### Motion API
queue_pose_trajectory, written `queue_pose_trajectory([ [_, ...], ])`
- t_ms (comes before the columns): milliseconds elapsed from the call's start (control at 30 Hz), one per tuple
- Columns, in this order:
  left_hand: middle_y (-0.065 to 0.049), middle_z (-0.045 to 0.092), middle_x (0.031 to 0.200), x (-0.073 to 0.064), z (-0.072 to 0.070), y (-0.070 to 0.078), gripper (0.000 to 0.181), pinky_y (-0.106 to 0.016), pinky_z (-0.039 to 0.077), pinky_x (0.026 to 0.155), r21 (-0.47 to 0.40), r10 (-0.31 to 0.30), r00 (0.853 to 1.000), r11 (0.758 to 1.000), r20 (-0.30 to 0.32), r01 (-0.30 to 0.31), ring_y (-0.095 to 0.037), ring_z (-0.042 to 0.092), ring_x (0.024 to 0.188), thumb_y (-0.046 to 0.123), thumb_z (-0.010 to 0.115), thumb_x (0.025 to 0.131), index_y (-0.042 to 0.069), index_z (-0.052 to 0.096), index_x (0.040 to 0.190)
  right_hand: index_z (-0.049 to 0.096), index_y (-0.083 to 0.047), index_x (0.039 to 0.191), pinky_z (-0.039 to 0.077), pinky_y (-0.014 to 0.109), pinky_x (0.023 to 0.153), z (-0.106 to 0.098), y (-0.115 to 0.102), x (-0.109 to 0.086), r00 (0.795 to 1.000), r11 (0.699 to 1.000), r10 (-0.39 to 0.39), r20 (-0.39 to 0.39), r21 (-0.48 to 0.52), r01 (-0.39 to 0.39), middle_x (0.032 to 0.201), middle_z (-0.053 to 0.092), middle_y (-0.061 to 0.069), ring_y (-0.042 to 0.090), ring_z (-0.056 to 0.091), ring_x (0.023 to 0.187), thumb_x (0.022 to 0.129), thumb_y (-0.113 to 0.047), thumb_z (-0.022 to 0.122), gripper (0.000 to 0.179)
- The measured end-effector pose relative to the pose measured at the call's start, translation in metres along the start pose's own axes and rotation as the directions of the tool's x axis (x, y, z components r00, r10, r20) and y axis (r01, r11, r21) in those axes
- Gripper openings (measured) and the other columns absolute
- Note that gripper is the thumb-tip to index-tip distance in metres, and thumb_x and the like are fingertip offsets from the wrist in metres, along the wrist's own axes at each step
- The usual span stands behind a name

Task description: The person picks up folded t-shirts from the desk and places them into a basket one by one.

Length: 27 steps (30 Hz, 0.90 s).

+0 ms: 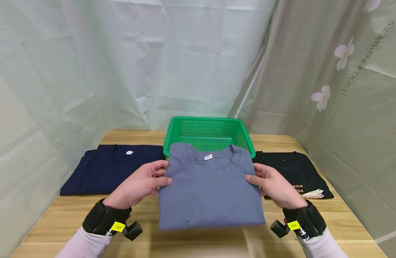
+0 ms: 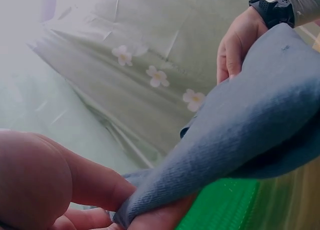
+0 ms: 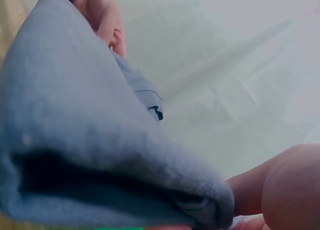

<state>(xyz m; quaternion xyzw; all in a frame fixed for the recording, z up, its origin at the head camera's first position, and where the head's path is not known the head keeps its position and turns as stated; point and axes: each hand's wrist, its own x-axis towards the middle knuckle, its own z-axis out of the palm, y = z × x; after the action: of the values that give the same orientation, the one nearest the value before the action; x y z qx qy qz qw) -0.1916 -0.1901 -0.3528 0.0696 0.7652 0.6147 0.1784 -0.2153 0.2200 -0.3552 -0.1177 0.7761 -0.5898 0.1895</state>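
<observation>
A folded blue-grey T-shirt point(image 1: 214, 193) is held up between both hands, its neckline with a white label facing away at the top. My left hand point(image 1: 144, 181) pinches its left side, thumb on the front and fingers behind. The right side is gripped the same way by my right hand point(image 1: 272, 182). In the left wrist view, the T-shirt point(image 2: 240, 120) slopes from the near thumb up to the other hand. The right wrist view shows the folded layers of the T-shirt point(image 3: 90, 110) from the side, open at the lower edge.
Behind the shirt stands a green plastic basket point(image 1: 205, 134), its front partly covered. A folded navy T-shirt point(image 1: 98, 172) lies on the wooden table point(image 1: 56, 222) at the left. To the right is a folded black T-shirt point(image 1: 294, 166) with printed lettering. Pale curtains point(image 1: 172, 64) hang around the table.
</observation>
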Motion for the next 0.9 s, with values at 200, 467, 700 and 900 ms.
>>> queue_pose_trajectory([
  [200,-0.023,0.056,0.153,0.011,-0.004,0.006,0.082,-0.027,0.055,0.062,0.021,0.011,0.999,1.0,-0.033,-0.011,-0.013,0.063,0.085,0.011,0.071,0.105,-0.002,0.024,0.171,0.037,0.007,0.163,0.068,0.04,0.09,-0.003,-0.004,0.013,0.999,1.0,-0.027,-0.02,-0.009,0.027,0.149,0.061,0.028,0.018,0.075,0.111,0.114,-0.017,0.06,0.06],
  [467,-0.021,0.065,0.137,0.033,-0.01,0.015,0.079,-0.03,0.064,0.073,0.015,0.022,0.998,1.0,-0.058,-0.021,-0.014,0.072,0.094,0.009,0.067,0.107,-0.002,0.024,0.172,0.036,0.004,0.166,0.067,0.044,0.095,-0.01,-0.012,0.037,0.996,0.997,-0.004,-0.091,-0.077,-0.003,0.152,0.06,0.029,0.023,0.073,0.115,0.114,-0.02,0.058,0.061],
  [700,-0.017,0.065,0.134,0.057,-0.016,0.017,0.078,-0.029,0.064,0.074,0.001,0.017,0.997,1.0,-0.08,-0.017,-0.01,0.071,0.088,0.009,0.067,0.106,-0.003,0.025,0.171,0.04,0.004,0.165,0.064,0.038,0.097,-0.018,-0.019,0.059,0.994,0.995,0.014,-0.106,-0.093,-0.024,0.152,0.06,0.026,0.017,0.071,0.113,0.115,-0.022,0.056,0.058],
  [900,-0.019,0.06,0.147,0.078,-0.023,0.018,0.073,-0.027,0.061,0.076,0.003,-0.008,0.995,1.0,-0.096,0.009,-0.011,0.07,0.09,0.012,0.065,0.108,0.002,0.029,0.171,0.043,0.002,0.163,0.064,0.037,0.098,-0.023,-0.02,0.079,0.992,0.995,0.025,-0.123,-0.097,-0.037,0.15,0.062,0.025,0.015,0.072,0.11,0.115,-0.024,0.057,0.056],
])
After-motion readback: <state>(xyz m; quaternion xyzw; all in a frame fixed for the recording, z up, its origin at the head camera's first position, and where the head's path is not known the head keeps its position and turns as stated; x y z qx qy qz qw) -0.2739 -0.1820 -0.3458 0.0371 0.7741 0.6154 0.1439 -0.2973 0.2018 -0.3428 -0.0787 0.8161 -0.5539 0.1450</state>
